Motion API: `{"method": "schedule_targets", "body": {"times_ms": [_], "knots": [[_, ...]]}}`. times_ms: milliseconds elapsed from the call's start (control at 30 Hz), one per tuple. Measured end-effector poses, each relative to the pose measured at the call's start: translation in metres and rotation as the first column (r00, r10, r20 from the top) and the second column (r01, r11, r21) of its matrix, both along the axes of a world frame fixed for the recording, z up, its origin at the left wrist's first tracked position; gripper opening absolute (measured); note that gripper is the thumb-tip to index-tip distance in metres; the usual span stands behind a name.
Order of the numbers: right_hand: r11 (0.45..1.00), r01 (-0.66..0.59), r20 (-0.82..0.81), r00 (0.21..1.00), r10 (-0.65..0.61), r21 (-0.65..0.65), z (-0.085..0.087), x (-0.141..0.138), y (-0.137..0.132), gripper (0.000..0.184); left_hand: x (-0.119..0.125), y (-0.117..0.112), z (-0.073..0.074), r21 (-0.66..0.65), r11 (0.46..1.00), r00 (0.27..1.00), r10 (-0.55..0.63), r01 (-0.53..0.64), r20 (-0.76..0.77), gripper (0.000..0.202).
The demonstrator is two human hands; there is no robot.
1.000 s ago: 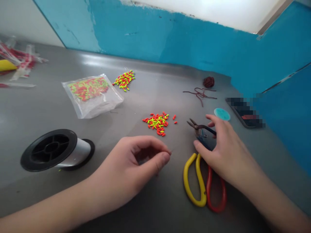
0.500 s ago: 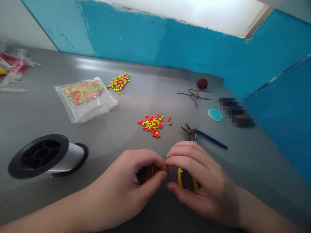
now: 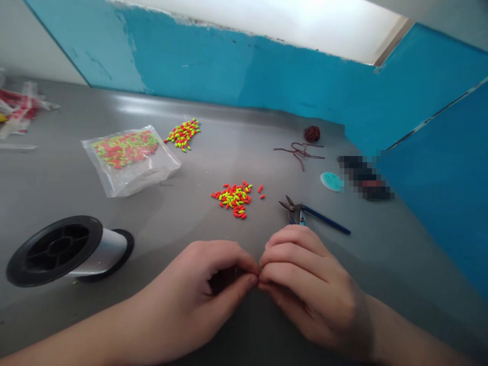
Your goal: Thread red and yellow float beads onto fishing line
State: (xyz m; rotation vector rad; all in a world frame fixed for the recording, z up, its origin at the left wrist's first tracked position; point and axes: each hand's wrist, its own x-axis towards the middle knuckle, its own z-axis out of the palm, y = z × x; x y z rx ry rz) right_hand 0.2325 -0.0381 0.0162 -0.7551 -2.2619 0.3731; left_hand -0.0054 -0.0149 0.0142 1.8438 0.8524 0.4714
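My left hand (image 3: 206,290) is closed in a pinch, thumb against forefinger, and what it may hold is too small to make out. Touching its fingertips, my right hand (image 3: 312,284) is pinched too, and its fingers hide whatever lies between them. Just beyond the hands is a loose pile of red and yellow-green oval beads (image 3: 234,198). A pair of cutting pliers (image 3: 324,218) with dark blue handles lies past my right hand, which covers part of it.
A spool of clear line (image 3: 102,249) with black flanges stands at left. Behind it lies a bag of beads (image 3: 129,157) beside another bead pile (image 3: 185,134). Brown cord (image 3: 301,152), a ball of it (image 3: 311,133) and a turquoise disc (image 3: 331,181) are at right. Plastic packets (image 3: 25,109) lie far left.
My right thumb and fingers have closed together, meeting my left fingertips. The yellow object seen under my right hand is now hidden. The view has shifted slightly.
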Motion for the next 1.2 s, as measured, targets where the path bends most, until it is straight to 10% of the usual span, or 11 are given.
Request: {"method": "schedule_targets", "body": {"times_ms": [500, 767, 1200], "knots": [[0.994, 0.095, 0.114, 0.988, -0.1, 0.044, 0.001, 0.002, 0.0, 0.015, -0.002, -0.004, 0.01, 0.296, 0.954, 0.977, -0.027, -0.038, 0.212, 0.036], [0.991, 0.012, 0.117, 0.993, -0.028, 0.135, 0.003, 0.004, -0.005, 0.026, -0.008, -0.009, 0.003, -0.078, 0.984, 0.964, 0.174, -0.161, 0.204, 0.015], [0.973, 0.069, -0.019, 0.998, -0.067, 0.219, 0.005, -0.003, -0.007, 0.037, -0.002, 0.001, 0.002, -0.496, 0.868, 0.964, 0.097, 0.04, 0.248, 0.007]]}}
